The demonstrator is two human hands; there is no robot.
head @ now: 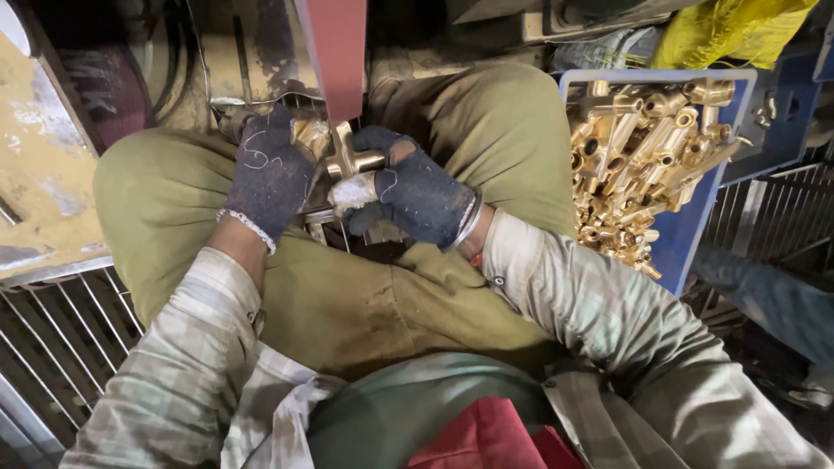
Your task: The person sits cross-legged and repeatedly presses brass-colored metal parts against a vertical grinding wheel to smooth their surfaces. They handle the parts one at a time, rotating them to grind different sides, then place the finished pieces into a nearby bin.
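1. Progress, judged from the stock: blue crate (pixel 686 234) at 3 o'clock is heaped with brass fittings (pixel 647 156). I can't tell whether the heap is waiting or finished, and no second bin shows. One piece is in hand.
2. Work piece: cross-shaped brass fitting (pixel 352 159) sits at 12 o'clock of the lap, touching the lower end of the red abrasive belt (pixel 337 52) that runs straight up out of frame. Looks mid-grind, not just picked up.
3. Left hand (pixel 269 174), dark knit glove: fingers closed on the fitting's left arm, at 11 o'clock.
4. Right hand (pixel 413 195), dark knit glove: fingers wrapped around the fitting's lower right arm, thumb tip padded in pale tape, at 1 o'clock.
5. Packages: crumpled yellow plastic bag (pixel 730 30) at 2 o'clock, behind the crate. Red cloth (pixel 486 439) at 6 o'clock.
6. Labels/signs: none legible; worn yellow machine panel (pixel 39 182) at 9 o'clock, paint chipped.
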